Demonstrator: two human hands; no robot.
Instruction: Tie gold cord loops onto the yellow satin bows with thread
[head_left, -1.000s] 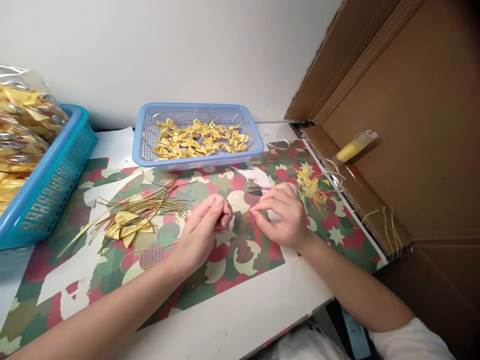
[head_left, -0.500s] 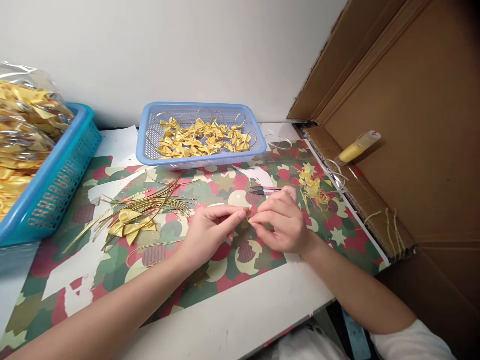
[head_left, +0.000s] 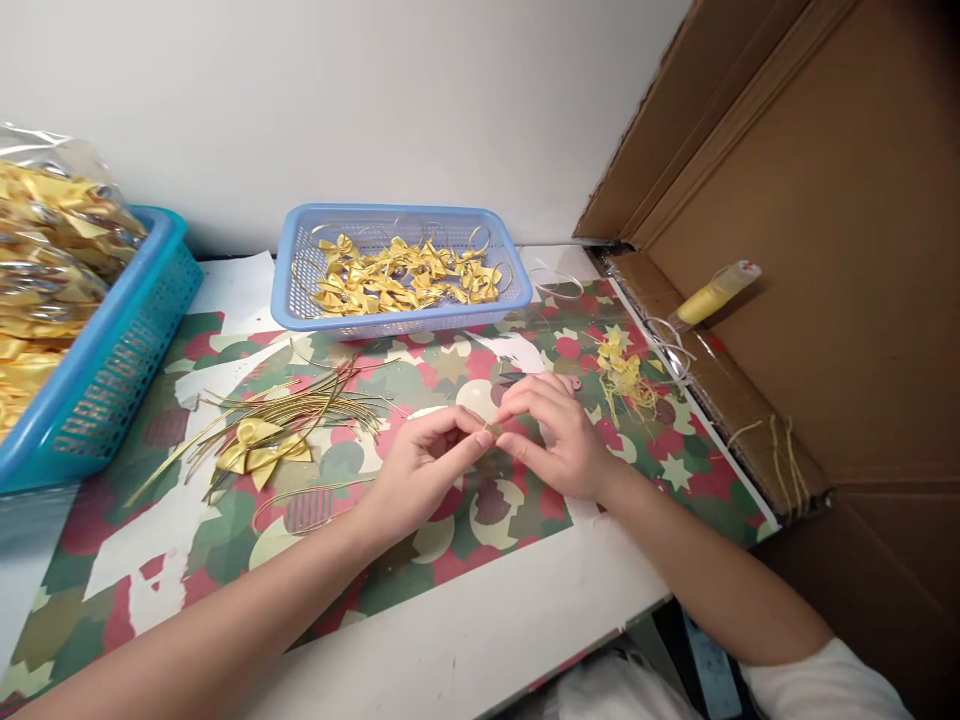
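Note:
Fingertip to fingertip over the patterned sheet, my left hand (head_left: 420, 462) and my right hand (head_left: 556, 438) pinch a small bit of gold cord (head_left: 489, 427), mostly hidden by the fingers. Left of my left hand lies a bundle of gold cords (head_left: 315, 405), with two gold ribbon bows (head_left: 259, 450) at its near side. Another thin length of gold cord (head_left: 322, 488) curves over the sheet to behind my left wrist. Scissors (head_left: 574, 383) lie just beyond my right hand, which covers most of them.
A blue basket (head_left: 390, 325) of gold bows stands at the back. At the left, a larger teal basket (head_left: 127, 370) holds bagged bows. Yellow thread scraps (head_left: 626, 375) lie on the right, near a yellow tube (head_left: 716, 295) by the cardboard wall (head_left: 840, 260).
The fingers of my right hand have spread and shifted forward over the scissors, with the fingertips still at the cord. My left hand keeps its pinch nearly in place.

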